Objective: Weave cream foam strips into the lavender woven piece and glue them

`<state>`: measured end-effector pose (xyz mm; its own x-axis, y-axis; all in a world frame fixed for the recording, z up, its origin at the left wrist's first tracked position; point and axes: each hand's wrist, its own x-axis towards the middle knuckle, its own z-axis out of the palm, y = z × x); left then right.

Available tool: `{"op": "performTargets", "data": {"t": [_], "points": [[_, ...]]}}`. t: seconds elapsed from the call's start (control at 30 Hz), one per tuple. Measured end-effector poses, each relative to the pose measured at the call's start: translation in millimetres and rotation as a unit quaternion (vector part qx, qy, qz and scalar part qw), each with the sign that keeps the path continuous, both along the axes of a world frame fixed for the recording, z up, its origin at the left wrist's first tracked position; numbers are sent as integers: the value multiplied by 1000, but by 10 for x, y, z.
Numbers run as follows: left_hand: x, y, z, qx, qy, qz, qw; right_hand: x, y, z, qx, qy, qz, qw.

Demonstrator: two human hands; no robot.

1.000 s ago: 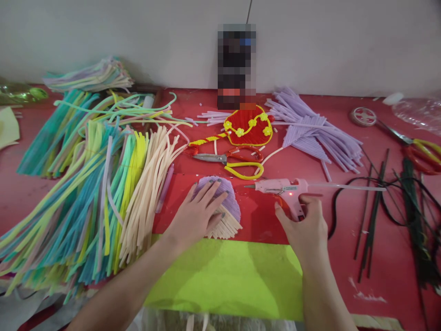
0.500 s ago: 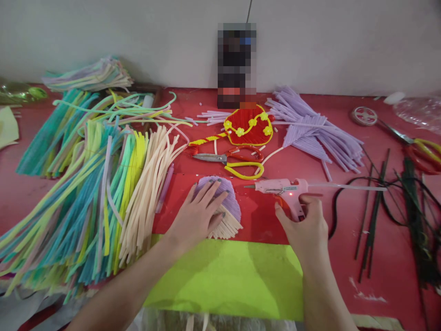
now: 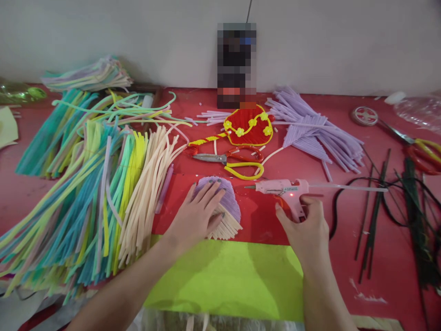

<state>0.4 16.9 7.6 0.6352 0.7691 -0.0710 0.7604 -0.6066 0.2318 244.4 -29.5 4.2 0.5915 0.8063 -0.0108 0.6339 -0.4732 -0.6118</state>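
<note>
My left hand [image 3: 198,209] lies with fingers stretched out over a rounded craft piece [image 3: 231,202], lilac at the top and cream strips at the bottom, which seems built from pipe cleaners. Part of that piece is hidden beneath the palm. My right hand [image 3: 308,230] is closed around the handle of a pink hot glue gun [image 3: 282,186]. Its nozzle points left toward the piece, apart from it, and a small red light glows on its body. A clear glue stick [image 3: 347,187] juts from the gun's rear.
Bundles of colored pipe cleaners [image 3: 103,207] cover the left side; lilac ones [image 3: 310,124] lie back right. Scissors [image 3: 223,158] and a red-and-yellow fan-shaped craft [image 3: 250,126] are beyond my hands. More scissors [image 3: 409,142] and dark stems [image 3: 374,225] lie right. A green sheet [image 3: 223,276] is in front.
</note>
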Motion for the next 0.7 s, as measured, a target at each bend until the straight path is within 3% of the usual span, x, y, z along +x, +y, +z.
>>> {"op": "performTargets", "data": {"t": [0.7], "points": [[13,-7,7,3,3,4,1000,14,-16,-28,2,-15,14,1000]]}}
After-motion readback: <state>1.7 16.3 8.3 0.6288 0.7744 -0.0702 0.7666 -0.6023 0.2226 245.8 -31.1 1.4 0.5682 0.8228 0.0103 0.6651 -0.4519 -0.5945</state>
